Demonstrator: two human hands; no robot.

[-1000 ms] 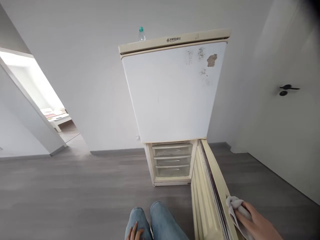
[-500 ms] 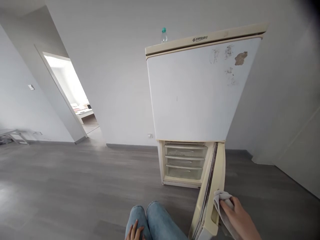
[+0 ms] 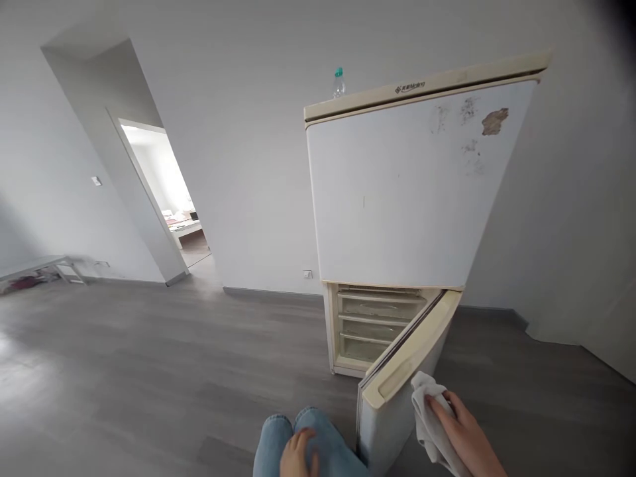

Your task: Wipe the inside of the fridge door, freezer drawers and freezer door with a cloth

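A tall cream fridge [image 3: 402, 192] stands against the wall, its upper door closed and stained near the top right. The lower freezer door [image 3: 397, 391] is half swung in, and clear drawers [image 3: 370, 318] show behind it. My right hand [image 3: 464, 430] presses a light grey cloth [image 3: 430, 414] against the door's outer face near its top edge, fingers curled over the cloth. My left hand [image 3: 298, 454] rests on my knee in blue jeans [image 3: 308, 444], fingers bent and holding nothing.
A plastic bottle [image 3: 338, 82] with a green cap stands on the fridge top. An open doorway [image 3: 161, 192] at left leads to a bright room. A low bench [image 3: 37, 268] sits far left on the grey wood floor [image 3: 149, 377].
The freezer door has swung from wide open toward the fridge, pushed by my right hand with the cloth. The view has turned left, and my left hand has shifted on the knee.
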